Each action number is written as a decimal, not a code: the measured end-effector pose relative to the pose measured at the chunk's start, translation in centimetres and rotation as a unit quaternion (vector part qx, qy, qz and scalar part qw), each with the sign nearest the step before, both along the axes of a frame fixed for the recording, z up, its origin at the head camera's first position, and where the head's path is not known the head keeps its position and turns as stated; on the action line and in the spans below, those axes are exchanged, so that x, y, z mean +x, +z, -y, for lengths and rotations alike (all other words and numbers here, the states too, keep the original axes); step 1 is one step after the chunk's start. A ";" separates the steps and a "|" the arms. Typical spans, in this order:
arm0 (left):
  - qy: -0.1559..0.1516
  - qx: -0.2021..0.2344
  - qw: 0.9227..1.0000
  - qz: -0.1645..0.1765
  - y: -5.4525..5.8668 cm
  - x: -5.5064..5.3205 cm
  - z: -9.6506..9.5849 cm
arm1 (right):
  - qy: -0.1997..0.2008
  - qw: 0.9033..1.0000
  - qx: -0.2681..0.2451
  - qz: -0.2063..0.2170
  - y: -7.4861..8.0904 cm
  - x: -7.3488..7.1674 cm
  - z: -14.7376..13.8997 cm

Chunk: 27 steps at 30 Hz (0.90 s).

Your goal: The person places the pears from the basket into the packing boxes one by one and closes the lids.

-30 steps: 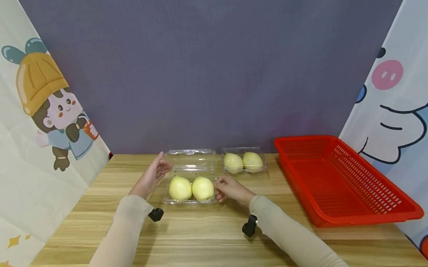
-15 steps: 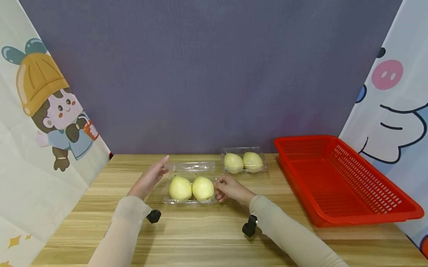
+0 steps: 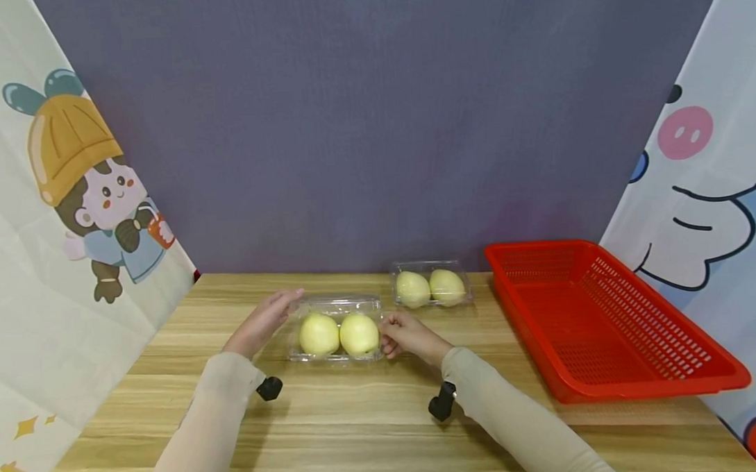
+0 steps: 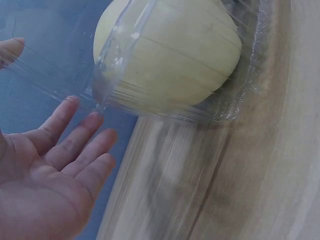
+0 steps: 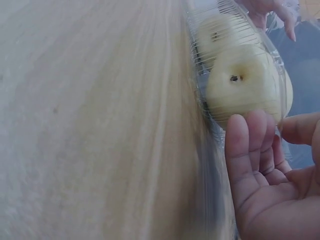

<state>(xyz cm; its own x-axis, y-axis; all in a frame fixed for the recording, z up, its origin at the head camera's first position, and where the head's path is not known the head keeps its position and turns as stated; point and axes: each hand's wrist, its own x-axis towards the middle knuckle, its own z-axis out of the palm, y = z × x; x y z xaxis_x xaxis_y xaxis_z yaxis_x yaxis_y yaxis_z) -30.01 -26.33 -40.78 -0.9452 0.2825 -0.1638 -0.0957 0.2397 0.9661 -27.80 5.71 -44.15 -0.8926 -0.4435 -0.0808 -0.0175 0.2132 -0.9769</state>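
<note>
A clear plastic clamshell box (image 3: pixel 337 358) stands on the wooden table, holding two pale yellow-green pears (image 3: pixel 319 334). Its lid (image 3: pixel 341 304) tilts forward over the fruit from the back. My left hand (image 3: pixel 262 325) is at the box's back left corner, fingers fairly straight; in the left wrist view the fingertips (image 4: pixel 90 120) lie right at the lid's edge. On the opposite side, my right hand (image 3: pixel 411 335) pinches the box's right rim between thumb and fingers. A pear (image 5: pixel 245 82) shows through the wall in the right wrist view.
Behind and to the right stands a second clear box (image 3: pixel 468 299) with two pears (image 3: pixel 446 287) in it. A large red plastic basket (image 3: pixel 561 389) occupies the table's right side. A grey-blue wall (image 3: pixel 374 139) rises along the back edge.
The lid has swung from standing up behind the pears to leaning forward and down over them. My left hand has come forward and lower with it. My right hand stays at the right rim.
</note>
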 end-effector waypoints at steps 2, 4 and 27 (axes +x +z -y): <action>-0.004 0.008 1.000 0.000 -0.1 0.1 0.0 | 0.001 1.000 -0.005 0.003 0.0 0.1 0.0; -0.008 0.012 1.000 -0.001 -0.2 0.2 0.0 | 0.001 1.000 -0.011 0.008 0.0 0.2 0.0; -0.033 0.009 0.999 -0.005 -0.9 1.5 0.3 | 0.007 0.999 -0.034 0.039 0.1 0.7 -0.2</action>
<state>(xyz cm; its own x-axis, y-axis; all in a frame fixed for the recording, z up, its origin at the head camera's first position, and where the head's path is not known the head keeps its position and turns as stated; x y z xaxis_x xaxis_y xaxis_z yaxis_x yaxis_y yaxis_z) -28.54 -26.68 -41.71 -0.9257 0.3477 -0.1487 -0.0700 0.2288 0.9710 -27.15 5.90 -44.07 -0.8788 -0.4621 -0.1188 0.0566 0.1462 -0.9876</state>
